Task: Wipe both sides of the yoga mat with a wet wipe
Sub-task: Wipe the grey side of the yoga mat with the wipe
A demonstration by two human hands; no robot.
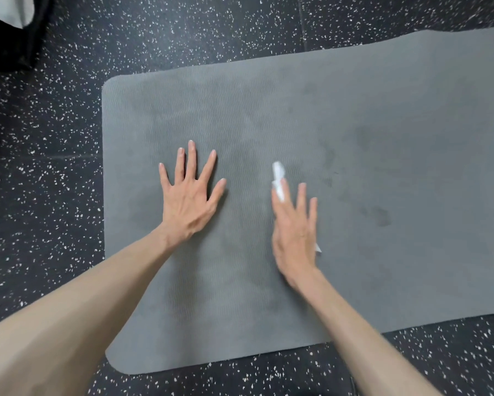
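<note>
A grey yoga mat (354, 138) lies flat on the floor, its left end in view and its right part running out of frame. My left hand (190, 195) presses flat on the mat with its fingers spread. My right hand (294, 232) lies on the mat to the right of it, fingers straight, with a white wet wipe (278, 178) under it. The wipe sticks out past the fingertips, and a small corner shows at the hand's right edge. The right hand looks blurred. Darker damp patches mark the mat to the right of the hands.
The floor (54, 210) around the mat is black rubber with white speckles. A dark object with a pale part (9, 21) sits at the top left corner, off the mat.
</note>
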